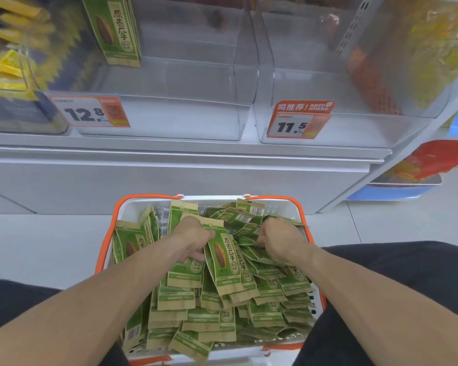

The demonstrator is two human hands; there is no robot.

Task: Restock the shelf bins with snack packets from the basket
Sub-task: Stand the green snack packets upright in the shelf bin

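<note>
Both hands' grip closes on green packets (220, 256) inside basket (105, 249)

Matt paper-look packets (222, 257) fill a smooth white plastic basket (132, 207) below glossy clear plastic bins (169, 122).

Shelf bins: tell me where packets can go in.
Bin above the 12.8 tag: bare floor right of the upright green packets. Bin above the 11.5 tag: bare. Crowded: yellow-packet bin far left; basket, both hands buried.
</note>
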